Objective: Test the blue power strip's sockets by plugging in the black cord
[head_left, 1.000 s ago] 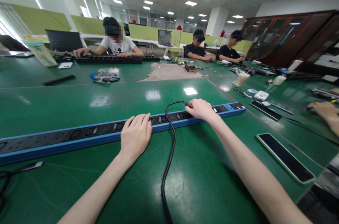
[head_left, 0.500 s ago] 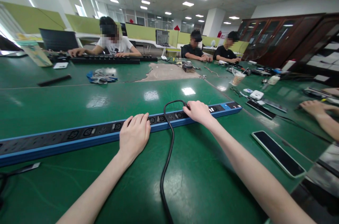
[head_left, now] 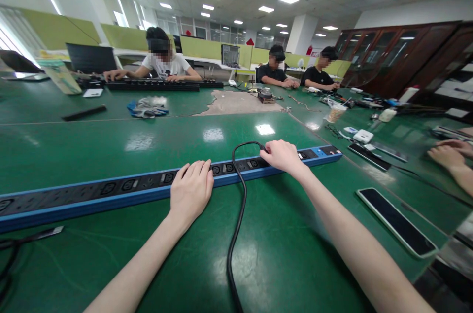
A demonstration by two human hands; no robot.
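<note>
A long blue-and-black power strip (head_left: 133,184) with rows of sockets lies slantwise across the green table. My left hand (head_left: 192,187) is closed over its middle, fingers together across the socket face and the thumb out of sight. Farther right along the strip, my right hand (head_left: 283,156) pinches the plug end of a black power cord (head_left: 239,219). The plug is mostly covered by my fingers, at the socket face; how deep it sits cannot be seen. From there the cord loops left, crosses over the strip and runs down toward the table's near edge.
A phone (head_left: 397,222) lies right of my right forearm, and a dark cable (head_left: 9,259) at the lower left. Gloves (head_left: 148,107), a cup (head_left: 335,112) and small devices stand farther off. Co-workers sit across the table; another person's hands (head_left: 449,155) are at the right edge.
The whole view has shifted slightly, so things appear a little farther right. Both hands keep their places on the strip and the plug, with no clear movement of either.
</note>
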